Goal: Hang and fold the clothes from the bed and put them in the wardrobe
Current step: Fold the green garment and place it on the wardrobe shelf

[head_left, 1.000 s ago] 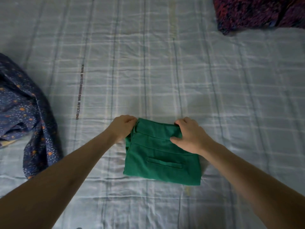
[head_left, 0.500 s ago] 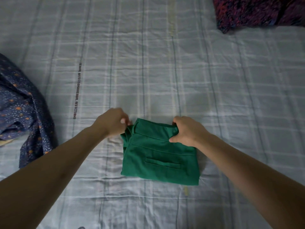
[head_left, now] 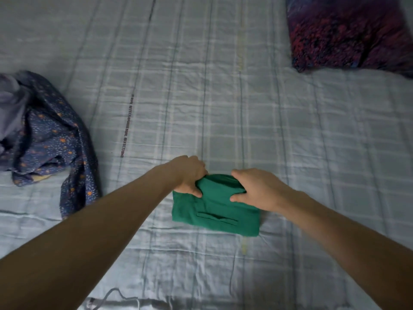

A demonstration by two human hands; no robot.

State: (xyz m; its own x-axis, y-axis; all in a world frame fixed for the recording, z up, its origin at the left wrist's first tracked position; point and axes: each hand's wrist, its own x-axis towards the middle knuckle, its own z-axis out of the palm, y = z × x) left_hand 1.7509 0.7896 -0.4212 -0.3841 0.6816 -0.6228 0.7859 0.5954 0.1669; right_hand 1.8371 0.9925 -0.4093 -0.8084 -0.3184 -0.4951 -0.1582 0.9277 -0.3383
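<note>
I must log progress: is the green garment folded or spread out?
Folded. The green garment lies as a compact rectangle on the bed, with both hands holding its far edge.

Bare bedsheet (head_left: pixel 223 97) between blue garment (head_left: pixel 51 139) and purple pillow (head_left: pixel 344 32)

"AFFECTION" on bedsheet (head_left: pixel 290 135) stripe

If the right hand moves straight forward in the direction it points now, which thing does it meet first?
The right hand points up and left, gripping the green garment. It would probably meet the left hand first, just across the fold; past that, only bedsheet shows. Depth is unclear.
</note>
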